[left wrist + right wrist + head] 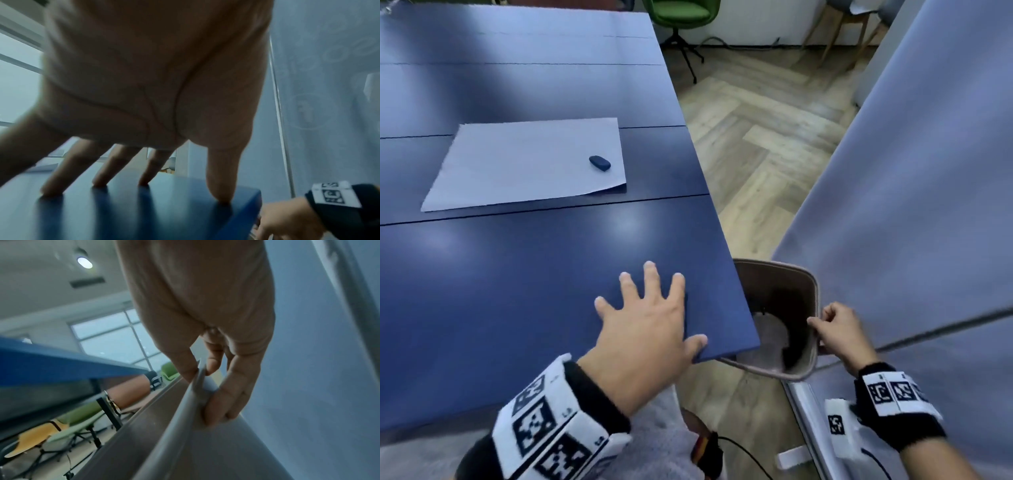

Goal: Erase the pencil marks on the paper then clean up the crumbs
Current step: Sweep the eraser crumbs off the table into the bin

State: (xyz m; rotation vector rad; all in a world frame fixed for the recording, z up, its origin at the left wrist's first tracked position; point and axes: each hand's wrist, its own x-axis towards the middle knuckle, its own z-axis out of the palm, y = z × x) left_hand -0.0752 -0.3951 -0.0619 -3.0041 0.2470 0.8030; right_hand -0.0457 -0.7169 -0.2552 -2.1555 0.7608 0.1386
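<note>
Blue worktop – left hand spread flat near its corner, likely sweeping crumbs toward the bin the right hand pinches below; eraser rests on paper.

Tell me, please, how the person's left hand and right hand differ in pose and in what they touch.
The left hand lies spread on the blue table near its corner, fingers straight; the right hand is curled, pinching the rim of the grey bin. The left hand rests on the tabletop and holds nothing; the right hand grips the bin beside the table, below its edge. Both wear marker-printed wristbands.
</note>
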